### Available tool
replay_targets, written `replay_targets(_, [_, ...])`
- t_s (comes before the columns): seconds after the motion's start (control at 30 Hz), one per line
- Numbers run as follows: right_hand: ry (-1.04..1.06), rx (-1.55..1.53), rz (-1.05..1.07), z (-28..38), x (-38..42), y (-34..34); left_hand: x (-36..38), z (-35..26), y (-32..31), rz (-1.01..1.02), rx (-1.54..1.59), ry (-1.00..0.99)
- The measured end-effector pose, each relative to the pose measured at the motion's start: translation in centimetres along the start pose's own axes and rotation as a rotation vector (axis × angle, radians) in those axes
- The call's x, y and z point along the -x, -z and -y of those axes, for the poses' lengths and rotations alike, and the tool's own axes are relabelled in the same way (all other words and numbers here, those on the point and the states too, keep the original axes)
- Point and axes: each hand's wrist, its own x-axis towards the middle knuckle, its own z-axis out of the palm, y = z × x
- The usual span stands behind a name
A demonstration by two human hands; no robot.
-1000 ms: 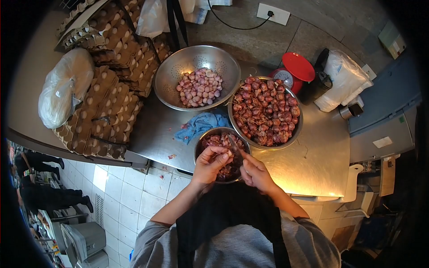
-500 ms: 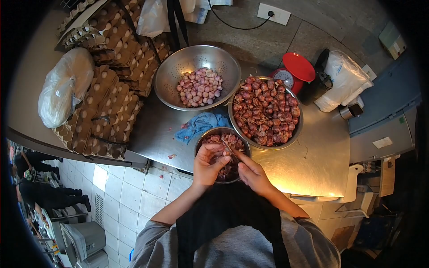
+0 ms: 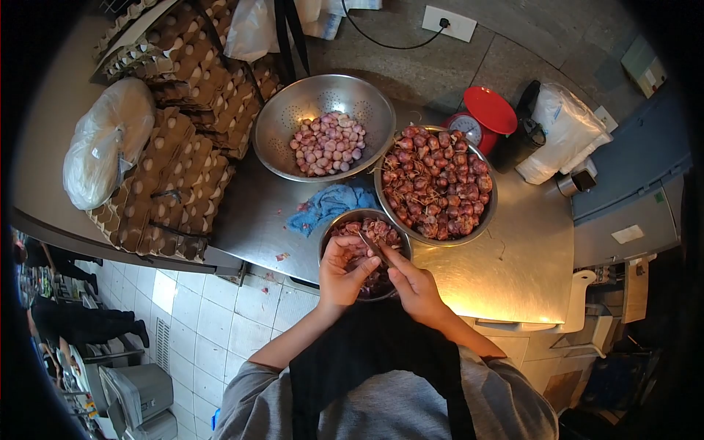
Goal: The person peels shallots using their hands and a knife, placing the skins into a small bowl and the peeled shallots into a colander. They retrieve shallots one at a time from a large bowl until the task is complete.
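Over a metal bowl (image 3: 323, 246) of reddish shallot peels (image 3: 375, 229), my two hands work close together. My left hand (image 3: 342, 277) is closed, its fingertips pinched around a small shallot mostly hidden by the fingers. My right hand (image 3: 415, 287) grips a small knife (image 3: 369, 244), its blade pointing up and left across the left fingertips. Unpeeled red shallots (image 3: 438, 183) fill a larger bowl (image 3: 493, 213) just beyond, to the right. Peeled pinkish shallots (image 3: 328, 144) lie in a steel colander (image 3: 271, 132) behind.
A blue cloth (image 3: 331, 207) lies left of the peel bowl on the steel table (image 3: 535, 257). Egg trays (image 3: 165, 183) are stacked at left with a plastic bag (image 3: 108, 147). A red scale (image 3: 490, 110) and white bag (image 3: 561, 128) stand at back right. People (image 3: 88, 323) stand far left.
The knife has swung slightly left and now shows more of its blade, and my right hand has shifted a little left. The bowls and colander have not moved.
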Motion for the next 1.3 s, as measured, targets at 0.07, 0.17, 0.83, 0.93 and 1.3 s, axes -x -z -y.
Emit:
replay_targets(0.07, [-0.041, -0.012, 0.005, 0.0, 0.0, 0.1, 0.0, 0.0, 0.0, -0.001, -0.001, 0.000])
replay_targets(0.17, [-0.066, -0.215, -0.023, -1.9, -0.2, -0.5, 0.0, -0.5, -0.1, 0.002, -0.019, 0.013])
replay_targets(0.83, [-0.347, -0.568, -0.014, -1.8, -0.6, 0.8, -0.5, -0.3, 0.8, 0.049, 0.327, 0.403])
replay_targets(0.93, [-0.300, -0.631, -0.060, -2.7, -0.9, 0.9, -0.4, -0.5, 1.0, 0.089, 0.390, 0.440])
replay_targets(1.3, [-0.293, -0.613, -0.082, -2.5, -0.8, 0.7, -0.4, 0.0, 1.2, 0.015, 0.337, 0.442])
